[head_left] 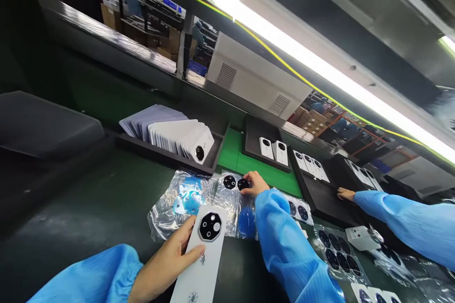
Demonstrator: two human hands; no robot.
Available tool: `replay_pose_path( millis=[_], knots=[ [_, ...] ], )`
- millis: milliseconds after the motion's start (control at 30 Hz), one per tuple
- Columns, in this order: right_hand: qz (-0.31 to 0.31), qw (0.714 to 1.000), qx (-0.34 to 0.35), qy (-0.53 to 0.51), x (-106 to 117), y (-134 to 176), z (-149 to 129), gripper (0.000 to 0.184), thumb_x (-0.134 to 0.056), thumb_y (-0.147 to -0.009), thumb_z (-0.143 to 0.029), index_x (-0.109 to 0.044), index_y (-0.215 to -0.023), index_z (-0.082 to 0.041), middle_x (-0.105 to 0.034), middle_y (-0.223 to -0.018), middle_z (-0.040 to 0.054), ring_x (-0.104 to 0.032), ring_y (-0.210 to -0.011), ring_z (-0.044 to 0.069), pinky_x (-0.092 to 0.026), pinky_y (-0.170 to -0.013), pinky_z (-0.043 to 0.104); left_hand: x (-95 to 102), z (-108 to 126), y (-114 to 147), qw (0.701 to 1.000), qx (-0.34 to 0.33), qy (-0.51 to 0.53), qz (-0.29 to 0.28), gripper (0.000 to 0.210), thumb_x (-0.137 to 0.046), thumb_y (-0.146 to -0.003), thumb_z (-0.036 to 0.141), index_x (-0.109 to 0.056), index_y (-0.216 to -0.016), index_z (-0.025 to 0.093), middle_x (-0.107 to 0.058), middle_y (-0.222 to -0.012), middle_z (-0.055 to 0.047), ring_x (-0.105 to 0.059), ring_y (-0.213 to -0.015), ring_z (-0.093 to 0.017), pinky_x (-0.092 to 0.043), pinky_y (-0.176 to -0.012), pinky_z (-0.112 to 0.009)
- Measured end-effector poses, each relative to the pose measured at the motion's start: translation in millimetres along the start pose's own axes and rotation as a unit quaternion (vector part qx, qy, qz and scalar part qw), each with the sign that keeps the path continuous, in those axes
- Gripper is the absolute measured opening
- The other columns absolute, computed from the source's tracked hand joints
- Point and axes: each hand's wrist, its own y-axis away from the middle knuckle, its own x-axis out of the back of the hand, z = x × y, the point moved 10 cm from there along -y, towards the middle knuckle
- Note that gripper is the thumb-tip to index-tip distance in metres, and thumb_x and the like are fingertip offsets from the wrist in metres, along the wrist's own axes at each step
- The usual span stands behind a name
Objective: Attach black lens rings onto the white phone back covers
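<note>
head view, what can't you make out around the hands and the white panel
All in the head view:
White panel: lower end cut off by the bottom edge; printed marks too small to read.
Left hand: finger ends hidden behind the panel.
Dark disc: partly covered by the right hand.

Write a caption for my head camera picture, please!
Left hand holds a white panel; right hand touches a round black piece.

Location type: factory assembly line. Indicators: foam trays [253, 125] of matching white panels [177, 132] on the workbench [106, 208]; tube light [313, 61] mounted above the workbench; stacked cartons [314, 123] and a person [198, 35] in blue workwear beyond the workbench.
</note>
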Motion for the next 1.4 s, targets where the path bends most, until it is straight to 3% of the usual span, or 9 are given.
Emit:
replay_pose_path(
  millis=[200,467,600,867,1000,1167,1400],
  knots=[
    [0.001,0.999,0.017,0.033,-3,-5,6,0.022,-0.063,-0.089,-0.031,-0.06,-0.103,-0.015,-0.061,-0.107,0.0052,-0.061,-0.093,0.018,-0.053,-0.079,0.037,-1.9,2,-2,0.999,0.026,0.041,-0.012,0.053,-0.066,-0.072,0.045,-0.051,-0.115,0.018,-0.064,-0.104,-0.006,-0.06,-0.096,-0.025,-0.048,-0.073,-0.03],
    [0.029,0.998,0.019,0.047,-2,18,-9,0.033,-0.069,-0.081,-0.023,-0.058,-0.111,-0.019,-0.057,-0.112,0.0067,-0.058,-0.096,0.021,-0.05,-0.084,0.04,-4.5,11,2,0.995,0.077,0.053,-0.024,0.063,-0.068,-0.071,0.044,-0.046,-0.123,0.018,-0.064,-0.099,-0.004,-0.06,-0.093,-0.024,-0.047,-0.072,-0.029],
    [0.025,0.998,0.033,0.04,-2,22,-10,0.037,-0.073,-0.075,-0.021,-0.06,-0.11,-0.018,-0.057,-0.108,0.0073,-0.058,-0.096,0.022,-0.049,-0.086,0.041,-6.5,7,-1,0.995,0.072,0.063,-0.035,0.062,-0.07,-0.07,0.046,-0.047,-0.121,0.019,-0.064,-0.102,-0.005,-0.06,-0.097,-0.025,-0.047,-0.075,-0.03],
    [0.028,0.999,0.041,0.011,2,20,-13,0.026,-0.068,-0.083,-0.026,-0.059,-0.106,-0.017,-0.058,-0.109,0.0054,-0.058,-0.095,0.02,-0.049,-0.085,0.041,-4.0,-5,-2,0.996,0.063,0.054,-0.031,0.065,-0.068,-0.072,0.051,-0.046,-0.125,0.02,-0.065,-0.109,-0.007,-0.063,-0.093,-0.025,-0.05,-0.073,-0.03],
    [0.039,0.999,0.032,-0.018,13,28,-22,0.028,-0.071,-0.078,-0.02,-0.059,-0.102,-0.016,-0.057,-0.106,0.0039,-0.057,-0.095,0.02,-0.049,-0.085,0.041,-2.1,-10,-3,0.997,0.064,0.024,-0.03,0.073,-0.067,-0.07,0.058,-0.044,-0.128,0.02,-0.066,-0.113,-0.009,-0.064,-0.095,-0.027,-0.053,-0.073,-0.031],
    [0.066,0.995,0.012,-0.072,36,60,-40,0.036,-0.081,-0.063,-0.015,-0.06,-0.092,-0.02,-0.05,-0.091,-0.0001,-0.055,-0.088,0.019,-0.048,-0.087,0.04,10.1,-34,-7,0.998,0.051,0.034,0.011,0.073,-0.07,-0.066,0.063,-0.048,-0.124,0.024,-0.068,-0.112,-0.004,-0.065,-0.1,-0.028,-0.056,-0.079,-0.031],
    [0.101,0.976,-0.022,-0.191,42,134,-58,0.034,-0.078,-0.061,-0.017,-0.058,-0.088,-0.022,-0.047,-0.081,-0.0037,-0.048,-0.075,0.015,-0.044,-0.074,0.03,20.8,-44,-8,0.997,0.051,0.034,0.055,0.069,-0.078,-0.056,0.066,-0.056,-0.108,0.026,-0.073,-0.096,0.001,-0.069,-0.083,-0.026,-0.059,-0.072,-0.03]
  ],
)
